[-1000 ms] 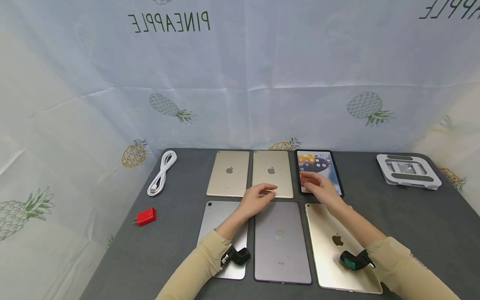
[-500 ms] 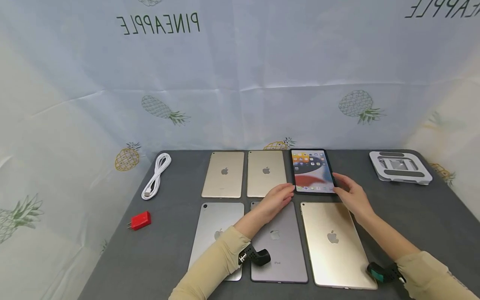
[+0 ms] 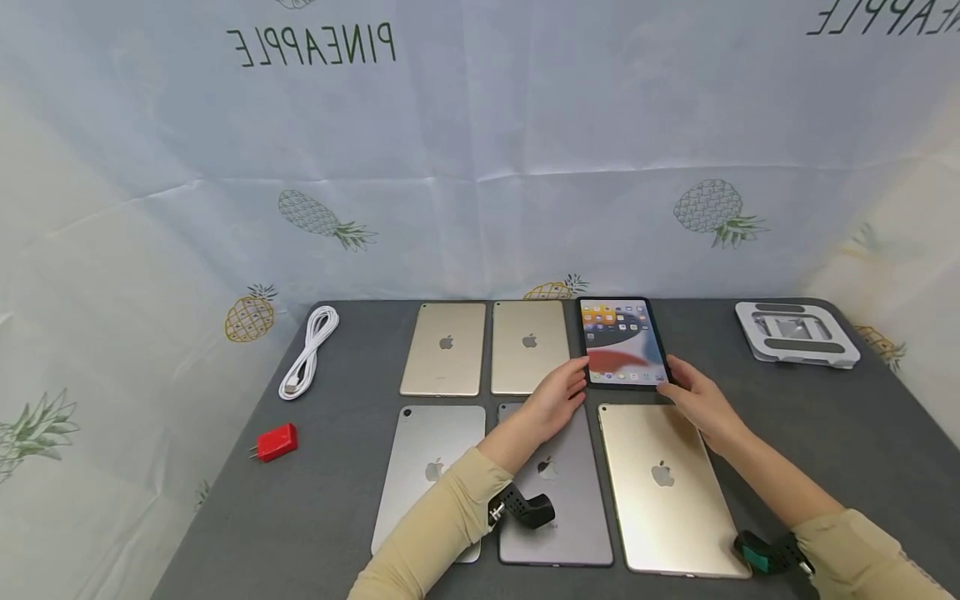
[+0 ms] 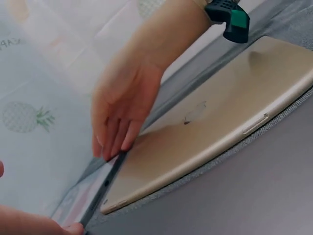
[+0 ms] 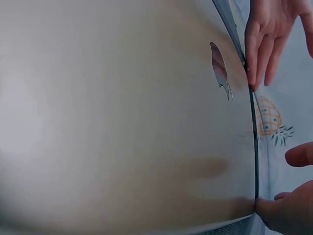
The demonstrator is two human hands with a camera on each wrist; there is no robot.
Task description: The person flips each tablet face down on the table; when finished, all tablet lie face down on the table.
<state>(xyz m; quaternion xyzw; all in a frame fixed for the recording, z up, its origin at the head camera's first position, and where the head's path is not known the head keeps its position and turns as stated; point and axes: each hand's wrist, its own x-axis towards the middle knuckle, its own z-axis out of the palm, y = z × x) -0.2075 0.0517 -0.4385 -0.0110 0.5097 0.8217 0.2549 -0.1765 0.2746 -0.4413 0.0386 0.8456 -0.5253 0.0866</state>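
Note:
A tablet (image 3: 621, 342) with its screen lit lies face up at the right end of the back row. At its lower left edge is my left hand (image 3: 553, 402), fingers extended and close together. My right hand (image 3: 702, 404) is at the opposite side, fingers along the right edge and thumb by the lower right corner. In the right wrist view, the right thumb (image 5: 271, 210) touches that corner. Nearest below the lit tablet is a large gold tablet (image 3: 663, 492), back up. A grey tablet (image 3: 558, 492) lies partly hidden under my left forearm.
Two gold tablets (image 3: 444, 348) lie back up in the back row. A silver tablet (image 3: 427, 467) is at the front left. Further left are a coiled white cable (image 3: 309, 354) and a red plug adapter (image 3: 277, 442). A folded white-and-grey stand (image 3: 797, 334) sits far right.
My right hand has moved off the lit screen to the tablet's right edge. The left hand has shifted right to its lower left edge. The head view has turned slightly.

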